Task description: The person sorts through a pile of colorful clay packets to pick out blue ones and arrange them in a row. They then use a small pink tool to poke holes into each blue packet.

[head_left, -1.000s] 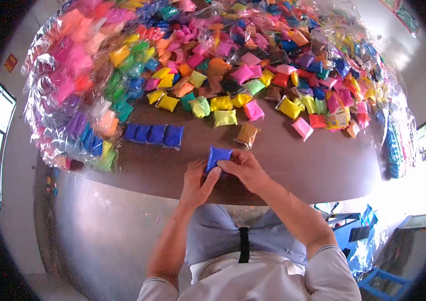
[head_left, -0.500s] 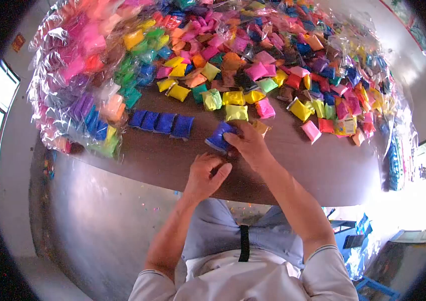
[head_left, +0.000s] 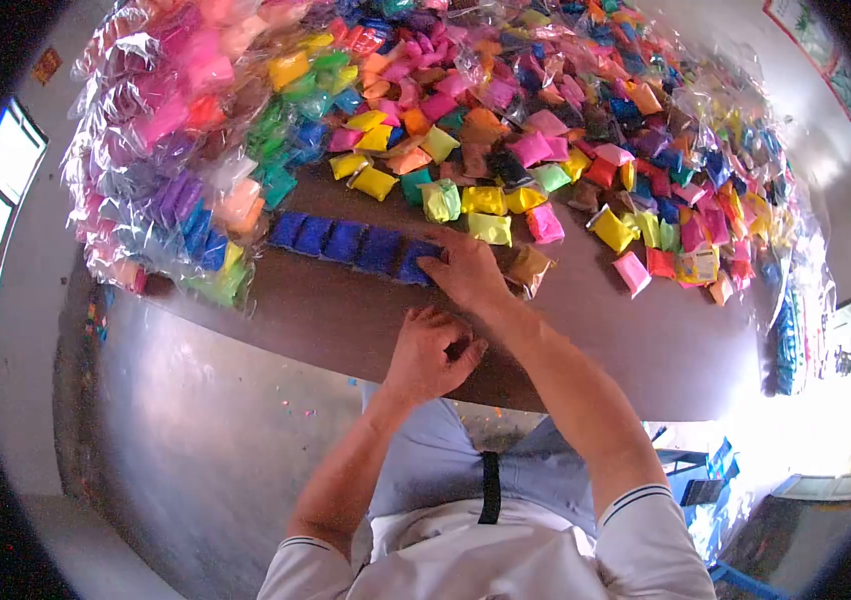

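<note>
A row of small dark blue packets (head_left: pixel 343 241) lies on the brown table, side by side. My right hand (head_left: pixel 470 272) has its fingers and thumb closed on the blue packet (head_left: pixel 412 262) at the right end of this row, which rests on the tabletop. Nearer the table's front edge is my left hand (head_left: pixel 433 356), its fingers curled in and its thumb bent round, with nothing seen in it. A gold-brown packet (head_left: pixel 529 270) lies just right of my right wrist.
A large heap of coloured packets (head_left: pixel 545 150) covers the back of the brown table (head_left: pixel 635 345). Clear plastic bags of packets (head_left: pixel 160 130) are piled at the left. Several loose yellow, green and pink packets lie along the heap's front. A blue frame (head_left: pixel 710 490) stands lower right.
My right hand has moved left with the blue packet, bringing it to the right end of the row. My left hand has shifted slightly right and nearer me, its fingers curling.
</note>
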Motion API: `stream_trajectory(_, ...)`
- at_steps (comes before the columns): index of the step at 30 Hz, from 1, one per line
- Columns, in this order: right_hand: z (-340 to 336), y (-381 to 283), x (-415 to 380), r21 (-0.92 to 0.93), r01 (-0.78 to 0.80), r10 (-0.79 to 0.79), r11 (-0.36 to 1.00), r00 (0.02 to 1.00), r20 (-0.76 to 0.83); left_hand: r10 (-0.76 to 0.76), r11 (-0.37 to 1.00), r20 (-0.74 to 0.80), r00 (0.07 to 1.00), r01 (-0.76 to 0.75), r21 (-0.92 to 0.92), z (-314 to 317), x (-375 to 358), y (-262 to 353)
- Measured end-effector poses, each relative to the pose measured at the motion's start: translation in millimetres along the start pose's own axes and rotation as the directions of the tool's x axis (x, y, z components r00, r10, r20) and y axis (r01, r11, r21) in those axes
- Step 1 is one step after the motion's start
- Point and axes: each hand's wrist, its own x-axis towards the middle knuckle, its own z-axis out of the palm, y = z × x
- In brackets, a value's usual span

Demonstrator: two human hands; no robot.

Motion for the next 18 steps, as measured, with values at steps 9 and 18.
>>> stream_trajectory(9,-1,4,-9,0.054,0.068,-0.066,0.996,0.996,-0.052,0.015,1.0,0.017,1.0,-0.015,0.015,-3,4,5)
stream_trajectory(18,14,11,-10,-0.04,0.083,-0.085,0.996,0.995,-0.053,0.005,0.998,0.021,1.0,-0.006,0.059,-4,4,8)
